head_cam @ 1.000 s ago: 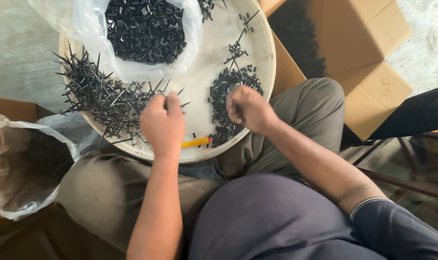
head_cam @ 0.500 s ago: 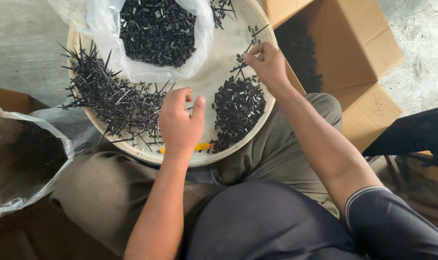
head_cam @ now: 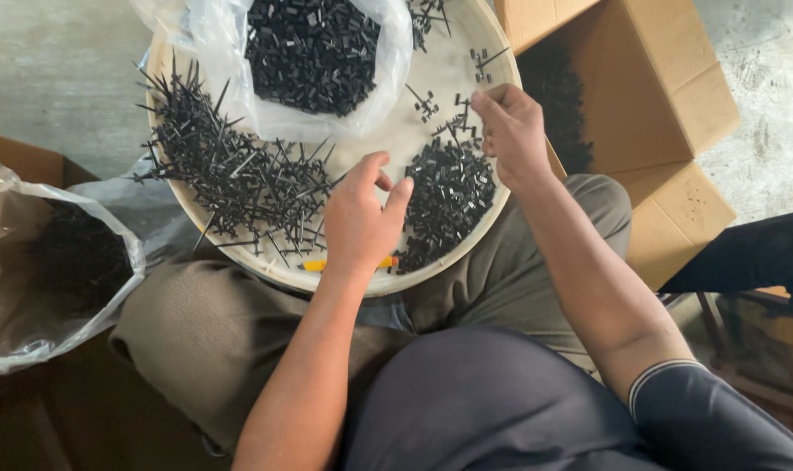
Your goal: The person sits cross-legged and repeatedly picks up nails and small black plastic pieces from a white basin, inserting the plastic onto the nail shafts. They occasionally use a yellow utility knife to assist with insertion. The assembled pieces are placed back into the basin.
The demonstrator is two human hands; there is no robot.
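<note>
Black plastic pieces [head_cam: 449,196] lie heaped at five o'clock in the round pale tray [head_cam: 466,253] on the person's lap. Left hand [head_cam: 362,218] hovers at six o'clock, wrist bent, fingers loosely curled and slightly spread, holding nothing I can make out. Right hand [head_cam: 512,131] reaches to three o'clock, fingertips pinching a small black piece. Clear bag [head_cam: 388,78] of black parts sits at twelve; brown carton [head_cam: 676,96] beyond three.

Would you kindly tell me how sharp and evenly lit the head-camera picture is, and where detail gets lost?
Head view: soft, even daylight, no hard shadows; the round cream tray and both hands, left hand and right hand, look sharp; slight glare on the clear plastic bag; the open brown cardboard box interior is too dark to read.
</note>
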